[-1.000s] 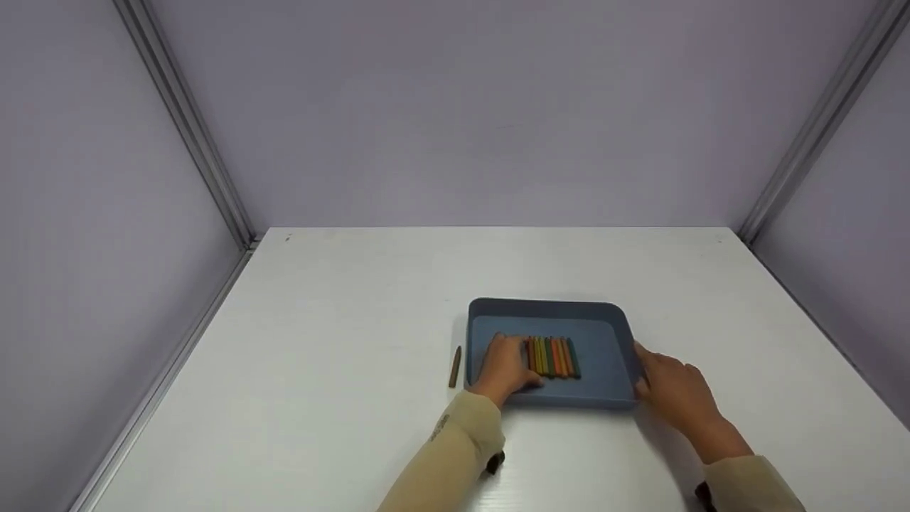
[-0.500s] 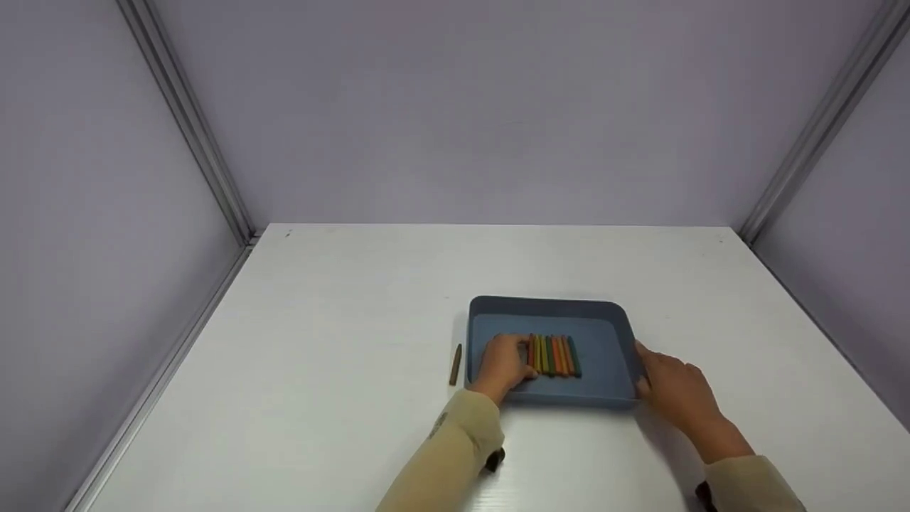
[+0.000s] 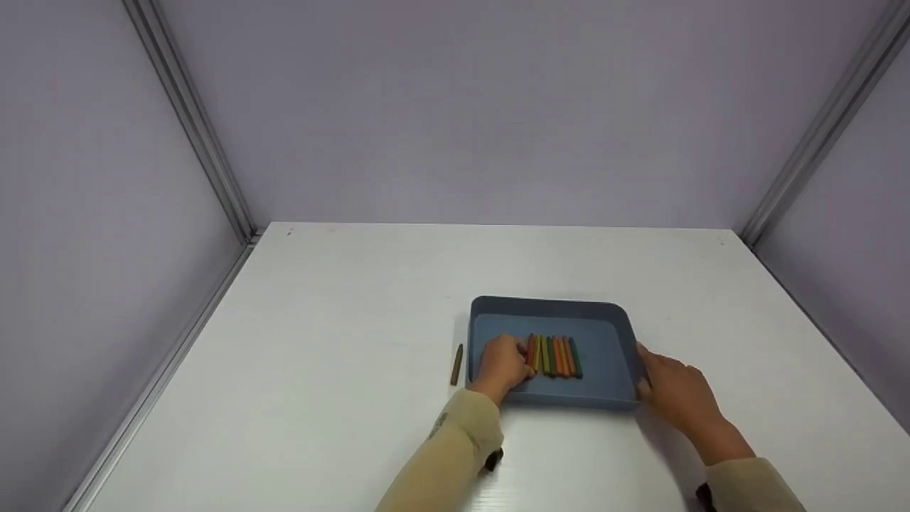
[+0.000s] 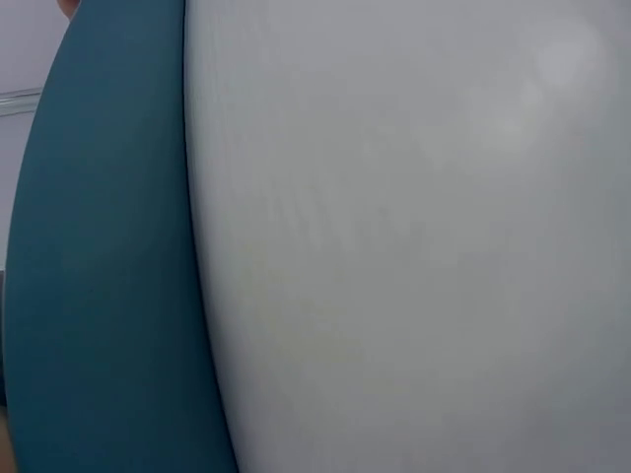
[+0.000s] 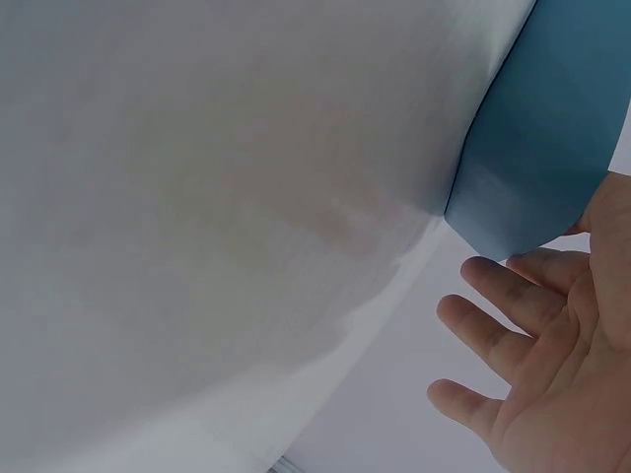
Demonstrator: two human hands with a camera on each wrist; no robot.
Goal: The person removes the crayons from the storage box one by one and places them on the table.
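Where: on the white table (image 3: 341,320), a blue tray (image 3: 549,308) holds a row of crayons (image 3: 555,356).
Look: thin sticks, red, yellow, green, orange, side by side.
Way they point: long way, from me toward the far wall.
My left hand (image 3: 503,364): in the tray, fingers curled against the row's left side.
My right hand (image 3: 672,392): fingers loose, resting on the tray's right wall.
Change: almost nothing moved; a brown crayon (image 3: 456,364) still lies outside.

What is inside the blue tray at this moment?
Inside the blue tray a row of coloured crayons lies side by side. The left hand rests at the row's left end and covers whatever lies under it.
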